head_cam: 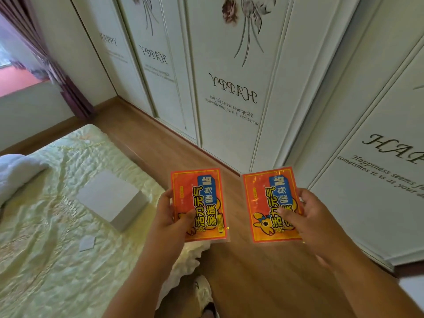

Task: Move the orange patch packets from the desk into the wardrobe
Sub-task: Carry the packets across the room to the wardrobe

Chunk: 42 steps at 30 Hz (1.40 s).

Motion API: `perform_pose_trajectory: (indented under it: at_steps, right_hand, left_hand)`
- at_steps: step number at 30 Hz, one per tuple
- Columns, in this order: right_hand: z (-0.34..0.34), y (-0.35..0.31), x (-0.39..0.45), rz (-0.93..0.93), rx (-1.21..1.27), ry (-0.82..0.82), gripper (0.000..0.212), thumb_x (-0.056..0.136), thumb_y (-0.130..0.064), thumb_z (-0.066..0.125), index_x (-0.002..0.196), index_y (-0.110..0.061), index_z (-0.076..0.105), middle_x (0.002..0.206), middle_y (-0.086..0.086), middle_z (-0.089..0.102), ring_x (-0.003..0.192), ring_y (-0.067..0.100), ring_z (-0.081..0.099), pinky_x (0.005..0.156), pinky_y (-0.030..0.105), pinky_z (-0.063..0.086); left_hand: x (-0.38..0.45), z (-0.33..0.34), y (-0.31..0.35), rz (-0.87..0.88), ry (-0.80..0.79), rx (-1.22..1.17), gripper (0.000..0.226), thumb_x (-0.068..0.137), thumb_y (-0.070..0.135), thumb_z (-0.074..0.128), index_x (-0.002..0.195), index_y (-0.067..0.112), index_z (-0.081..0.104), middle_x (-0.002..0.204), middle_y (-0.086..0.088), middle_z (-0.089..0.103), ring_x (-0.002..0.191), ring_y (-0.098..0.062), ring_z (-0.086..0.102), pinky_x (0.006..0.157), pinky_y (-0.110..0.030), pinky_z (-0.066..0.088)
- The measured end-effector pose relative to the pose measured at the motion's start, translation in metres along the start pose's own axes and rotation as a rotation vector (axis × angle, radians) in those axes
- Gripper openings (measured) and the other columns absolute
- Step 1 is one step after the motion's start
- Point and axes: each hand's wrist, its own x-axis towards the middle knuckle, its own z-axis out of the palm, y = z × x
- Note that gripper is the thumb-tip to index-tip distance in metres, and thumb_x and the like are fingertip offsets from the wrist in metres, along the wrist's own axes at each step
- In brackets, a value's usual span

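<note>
Before closed wardrobe doors [231,106], each hand [171,214] [305,216] grips one orange packet [198,205] [270,203].

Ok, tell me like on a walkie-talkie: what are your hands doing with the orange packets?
Left hand holds one orange packet. Right hand holds the other packet. Wardrobe doors ahead, shut, so they block the way in.

Two packets side by side — left packet [199,205], right packet [271,204] — wardrobe [231,72] ahead, bed [46,203] left.
</note>
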Motion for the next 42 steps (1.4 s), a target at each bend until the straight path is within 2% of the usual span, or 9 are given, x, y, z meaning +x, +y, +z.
perform_pose_trajectory:
  at_steps: [2,4,7,16,19,24,33,42]
  right_hand:
    - [0.008,-0.014,0.024,0.001,0.005,0.016,0.030,0.098,-0.013,0.068,0.122,-0.029,0.059,0.107,-0.003,0.079,0.086,0.011,0.079,0.072,0.030,0.060]
    - [0.017,-0.032,0.048,-0.006,-0.005,0.021,0.029,0.097,-0.017,0.069,0.121,-0.031,0.060,0.108,-0.003,0.079,0.089,0.013,0.079,0.081,0.038,0.063]
    - [0.030,-0.053,0.084,-0.018,-0.003,0.051,0.029,0.095,-0.021,0.071,0.119,-0.035,0.060,0.107,-0.006,0.080,0.093,0.015,0.079,0.090,0.048,0.062]
    - [0.045,-0.076,0.170,0.014,0.056,0.051,0.030,0.096,-0.016,0.071,0.119,-0.032,0.062,0.106,-0.003,0.081,0.093,0.021,0.080,0.094,0.056,0.059]
    - [0.042,-0.082,0.211,0.012,0.033,0.026,0.029,0.095,-0.019,0.072,0.118,-0.034,0.062,0.106,-0.005,0.080,0.094,0.020,0.079,0.094,0.056,0.059]
    - [0.030,-0.104,0.290,-0.016,-0.001,-0.104,0.027,0.097,-0.023,0.070,0.119,-0.034,0.061,0.105,-0.007,0.080,0.093,0.018,0.080,0.091,0.054,0.061]
    - [0.004,-0.160,0.419,-0.103,-0.037,-0.291,0.026,0.097,-0.021,0.070,0.117,-0.035,0.062,0.105,-0.002,0.080,0.092,0.021,0.080,0.092,0.055,0.060]
    - [0.021,-0.176,0.471,-0.089,-0.073,-0.458,0.024,0.097,-0.020,0.069,0.116,-0.033,0.062,0.107,0.001,0.079,0.093,0.023,0.080,0.090,0.056,0.061]
  left_hand:
    - [0.036,0.000,0.015,0.016,-0.038,-0.003,0.046,0.102,-0.001,0.058,0.136,0.029,0.051,0.109,0.000,0.081,0.095,-0.027,0.080,0.079,-0.053,0.064]
    - [0.069,0.000,0.032,0.029,-0.058,-0.018,0.046,0.102,-0.001,0.056,0.134,0.031,0.051,0.108,0.001,0.081,0.095,-0.025,0.080,0.076,-0.050,0.065]
    - [0.118,0.000,0.052,0.033,-0.075,-0.013,0.047,0.102,-0.001,0.057,0.136,0.031,0.051,0.109,0.002,0.081,0.096,-0.024,0.080,0.081,-0.054,0.064]
    - [0.212,0.015,0.078,0.025,-0.093,-0.009,0.047,0.100,-0.004,0.058,0.127,0.034,0.057,0.109,-0.003,0.080,0.095,-0.026,0.079,0.080,-0.054,0.064]
    - [0.239,0.025,0.077,0.001,-0.043,0.001,0.048,0.100,-0.005,0.057,0.127,0.034,0.057,0.110,-0.005,0.080,0.095,-0.028,0.079,0.080,-0.057,0.064]
    - [0.277,0.052,0.091,0.035,0.081,-0.005,0.048,0.101,-0.001,0.058,0.121,0.042,0.058,0.110,-0.001,0.080,0.094,-0.025,0.080,0.078,-0.050,0.064]
    - [0.321,0.105,0.120,0.057,0.291,-0.085,0.047,0.100,-0.004,0.057,0.134,0.028,0.053,0.109,-0.007,0.080,0.095,-0.031,0.079,0.079,-0.057,0.064]
    - [0.329,0.121,0.118,-0.006,0.453,-0.146,0.045,0.099,-0.007,0.056,0.125,0.029,0.056,0.105,-0.007,0.081,0.089,-0.028,0.080,0.066,-0.044,0.066]
